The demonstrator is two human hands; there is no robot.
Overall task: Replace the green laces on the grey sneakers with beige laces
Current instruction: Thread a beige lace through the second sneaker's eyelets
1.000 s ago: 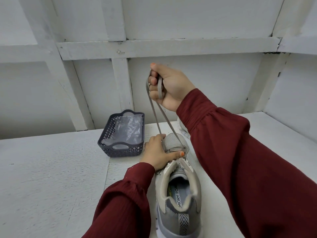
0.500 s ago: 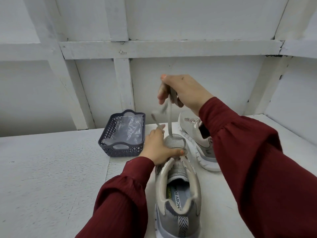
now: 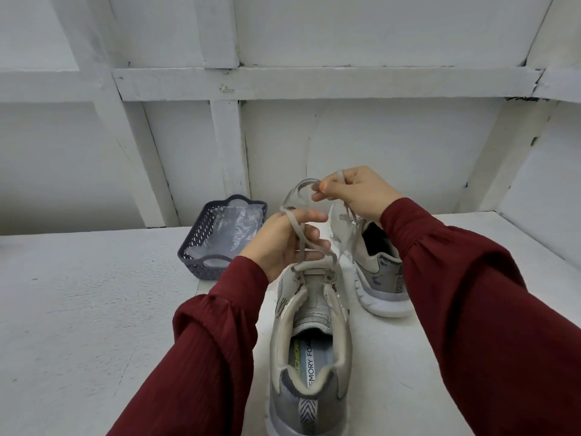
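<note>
1. Right hand (image 3: pixel 358 193): thumb and forefinger are closed in a pinch on the beige lace (image 3: pixel 301 247). The remaining fingers are curled in. The hand is raised above and beyond the toe end of the near sneaker (image 3: pixel 311 341).
2. Left hand (image 3: pixel 279 243): the fingers are curled round the same lace, which crosses the hand between thumb and fingers. The hand is held directly above the forefoot of the near sneaker, lower than the right hand and just beside it.
3. Beige lace: a slack loop arches between the two hands. Below the left hand, two strands run down to the uppermost eyelets on either side of the near sneaker's tongue.
4. Near sneaker: grey with a pale collar. It stands upright on the white table (image 3: pixel 78 309), heel toward the camera, opening facing up, printed insole visible.
5. Far sneaker (image 3: pixel 374 262): stands beyond and to the right of the near sneaker, apart from it. Its front portion is partly hidden behind the right hand and sleeve.
6. Basket (image 3: pixel 195 243): a dark perforated basket stands beyond and to the left of the near sneaker, well apart. Crumpled clear plastic (image 3: pixel 232 228) lies inside it.
7. Both forearms are covered by dark red sleeves (image 3: pixel 213 341) that pass on either side of the near sneaker.
</note>
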